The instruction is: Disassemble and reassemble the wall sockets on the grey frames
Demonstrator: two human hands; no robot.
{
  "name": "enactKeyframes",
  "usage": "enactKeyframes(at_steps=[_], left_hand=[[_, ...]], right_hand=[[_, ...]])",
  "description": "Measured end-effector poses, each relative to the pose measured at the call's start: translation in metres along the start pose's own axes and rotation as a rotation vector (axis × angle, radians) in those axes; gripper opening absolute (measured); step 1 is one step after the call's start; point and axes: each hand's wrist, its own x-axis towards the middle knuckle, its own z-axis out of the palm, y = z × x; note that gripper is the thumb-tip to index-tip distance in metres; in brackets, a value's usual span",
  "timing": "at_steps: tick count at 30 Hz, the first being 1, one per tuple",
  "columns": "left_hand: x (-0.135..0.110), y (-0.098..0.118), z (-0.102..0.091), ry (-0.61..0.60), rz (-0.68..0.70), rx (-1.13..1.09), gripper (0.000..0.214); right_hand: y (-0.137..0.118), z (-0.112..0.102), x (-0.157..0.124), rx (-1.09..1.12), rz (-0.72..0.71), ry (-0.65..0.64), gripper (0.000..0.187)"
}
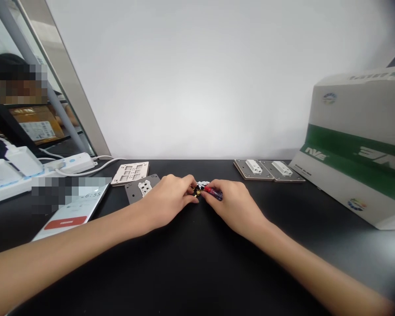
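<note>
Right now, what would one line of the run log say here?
left hand: pinches small black-and-white socket part | right hand: holds red-handled screwdriver | nearby: grey socket plate, green-and-white carton

My bare left forearm (69,237) comes in low from the bottom left, and my bare right forearm (303,259) slants in from the bottom right, so both arms angle toward the middle. My left hand (166,199) and right hand (233,206) meet almost front to front, backs up, wrists slightly bent. My fingers (191,189) curl inward and pinch closed, with the fingertips of both hands very close together.
</note>
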Motion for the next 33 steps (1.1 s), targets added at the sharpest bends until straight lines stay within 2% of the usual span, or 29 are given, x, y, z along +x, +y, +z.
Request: enactKeyframes(at_steps=[7,9,11,13,15,18,21,25,31,33], left_hand=[[-0.018,0.012,-0.011,0.028,-0.035,0.021,0.014],[-0.027,0.017,-0.018,0.056,-0.096,-0.014,0.017],[-0.038,0.021,-0.026,0.062,-0.233,-0.191,0.02],[-0.05,0.023,-0.034,0.043,-0.371,-0.473,0.02],[-0.061,0.022,-0.039,0.026,-0.453,-0.717,0.019],[-0.072,0.02,-0.043,0.018,-0.484,-0.885,0.018],[-0.077,0.018,-0.046,-0.025,-0.464,-0.903,0.019],[-0.081,0.016,-0.05,0.013,-0.361,-0.687,0.022],[-0.084,0.008,-0.066,0.249,-0.1,0.051,0.028],[-0.081,0.0,-0.072,0.29,-0.018,0.27,0.031]], right_hand=[[0.0,0.004,-0.002,-0.002,0.003,0.006,0.017],[-0.002,0.003,-0.003,0.004,-0.008,0.025,0.017],[-0.004,0.001,-0.003,0.017,-0.024,0.054,0.017],[-0.005,-0.002,-0.003,0.031,-0.039,0.084,0.019],[-0.004,-0.004,-0.003,0.038,-0.048,0.103,0.022],[-0.001,-0.006,-0.001,0.031,-0.053,0.117,0.024],[0.001,-0.007,0.0,0.004,-0.053,0.137,0.023],[0.002,-0.012,0.004,-0.056,-0.054,0.155,0.024],[0.019,-0.015,0.013,-0.204,-0.053,0.153,0.029],[0.029,-0.012,0.015,-0.264,-0.062,0.151,0.029]])
